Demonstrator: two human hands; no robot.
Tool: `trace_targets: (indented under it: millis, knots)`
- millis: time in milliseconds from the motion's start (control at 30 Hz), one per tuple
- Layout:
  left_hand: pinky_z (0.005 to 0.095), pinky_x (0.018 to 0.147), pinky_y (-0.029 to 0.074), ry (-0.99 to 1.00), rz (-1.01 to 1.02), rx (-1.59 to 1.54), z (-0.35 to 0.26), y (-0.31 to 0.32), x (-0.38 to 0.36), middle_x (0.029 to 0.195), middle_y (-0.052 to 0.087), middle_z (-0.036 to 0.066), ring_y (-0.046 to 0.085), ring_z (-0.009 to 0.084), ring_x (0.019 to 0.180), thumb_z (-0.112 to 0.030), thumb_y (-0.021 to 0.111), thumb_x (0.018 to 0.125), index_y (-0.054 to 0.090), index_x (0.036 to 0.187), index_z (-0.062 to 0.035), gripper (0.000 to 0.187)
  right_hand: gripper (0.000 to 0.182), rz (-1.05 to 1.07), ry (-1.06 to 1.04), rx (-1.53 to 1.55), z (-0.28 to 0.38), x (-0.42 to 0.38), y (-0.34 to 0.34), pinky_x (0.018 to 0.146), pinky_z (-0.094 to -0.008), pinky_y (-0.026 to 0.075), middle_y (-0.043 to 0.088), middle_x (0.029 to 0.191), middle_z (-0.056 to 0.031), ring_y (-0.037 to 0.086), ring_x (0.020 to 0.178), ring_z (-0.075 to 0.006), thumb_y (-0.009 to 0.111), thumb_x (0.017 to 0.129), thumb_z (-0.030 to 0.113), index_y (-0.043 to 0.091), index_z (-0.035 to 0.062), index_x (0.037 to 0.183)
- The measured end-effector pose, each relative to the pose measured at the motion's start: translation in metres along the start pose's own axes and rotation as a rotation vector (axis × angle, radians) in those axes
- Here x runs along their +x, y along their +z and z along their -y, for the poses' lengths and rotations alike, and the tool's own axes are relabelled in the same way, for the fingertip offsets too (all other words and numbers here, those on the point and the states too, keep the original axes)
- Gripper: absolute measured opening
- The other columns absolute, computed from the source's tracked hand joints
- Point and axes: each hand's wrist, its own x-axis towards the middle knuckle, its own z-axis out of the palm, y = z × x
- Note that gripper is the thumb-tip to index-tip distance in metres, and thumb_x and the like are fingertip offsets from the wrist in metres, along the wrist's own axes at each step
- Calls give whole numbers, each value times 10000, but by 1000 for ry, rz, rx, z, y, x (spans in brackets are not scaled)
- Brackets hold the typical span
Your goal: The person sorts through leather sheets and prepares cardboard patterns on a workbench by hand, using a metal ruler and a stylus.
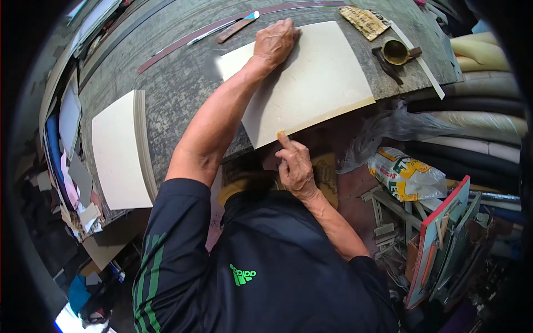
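A cream-coloured sheet of board (316,77) lies on the worn table, its near edge overhanging slightly and marked by a yellowish strip. My left hand (276,43) rests on the sheet's far part with fingers curled in; whatever is under them is hidden. Below the near edge is my right hand (297,169), holding nothing. Its index finger is stretched to that edge with yellowish paste on the tip, while the other fingers are bent. To the right of the sheet sits a small metal cup (395,51) beside a dark curved piece (387,65).
A stack of similar boards (119,150) lies at the table's left. Beyond the sheet are a wooden-handled tool (236,30) and a long dark-red strip (183,46). A stained yellowish block (363,23) sits far right. Rolls of material (477,83) and a plastic bag (408,175) crowd the right side.
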Motion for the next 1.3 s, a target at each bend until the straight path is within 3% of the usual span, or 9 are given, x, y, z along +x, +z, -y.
trace_targets:
  millis: [233,300,367,467,533,600,667,867,1300]
  knots:
    - [418,714,496,-116,152,-99,0,-4,5,907,632,159,627,308,829,-426,515,895,557,910,-33,396,229,191,-69,70,26,15,-5,819,-364,447,558,1239,-128,551,945,-291,542,695,-89,536,24,895]
    - [424,710,492,-144,214,-101,3,-9,12,914,637,168,627,310,823,-490,531,865,568,923,-33,462,240,383,106,607,32,27,-29,796,-348,464,581,1209,-128,565,928,-279,542,715,-114,544,34,904]
    - [428,717,483,-126,340,-118,17,-10,28,889,646,188,628,330,803,-621,563,788,596,982,-36,617,223,196,272,843,28,30,-67,865,-295,468,579,1203,-166,591,946,-196,516,799,-127,556,37,944]
    - [383,752,510,-48,819,-426,22,-76,71,948,646,153,650,254,835,-472,587,843,592,1042,-15,499,225,-231,338,1004,-3,21,-134,772,-288,481,548,1188,-221,589,908,-191,464,830,-110,516,40,989]
    - [455,883,493,-278,776,-688,12,-137,80,1058,600,180,606,304,971,-257,588,874,488,1172,5,409,216,-341,401,886,-26,0,-175,746,-300,436,565,1082,-183,553,886,-176,480,835,-10,475,54,1041]
    - [445,887,493,-493,621,-765,3,-186,77,1101,588,137,592,282,1006,-348,644,840,446,1281,-70,557,297,-469,384,890,-33,-11,-196,760,-298,426,571,1064,-181,539,867,-176,499,834,11,450,52,1124]
    - [356,786,534,-405,436,-1089,27,-173,57,1028,622,164,644,238,870,-279,574,887,521,1130,38,403,335,-537,407,913,-37,-16,-199,771,-299,428,554,1111,-183,551,917,-191,507,827,1,439,54,1151]
    - [360,849,529,-812,137,-1358,6,-89,-16,1108,568,224,619,272,956,56,537,842,386,1225,69,412,369,-504,474,730,-56,2,-136,863,-257,419,422,1323,-190,512,1088,-157,524,829,-40,413,56,1168]
    - [345,765,531,-816,57,-1245,5,-58,-52,1021,562,221,617,256,873,24,501,873,380,1140,61,296,321,-463,469,524,-97,12,-105,810,-266,443,376,1374,-224,511,1080,-182,560,835,40,423,34,1125]
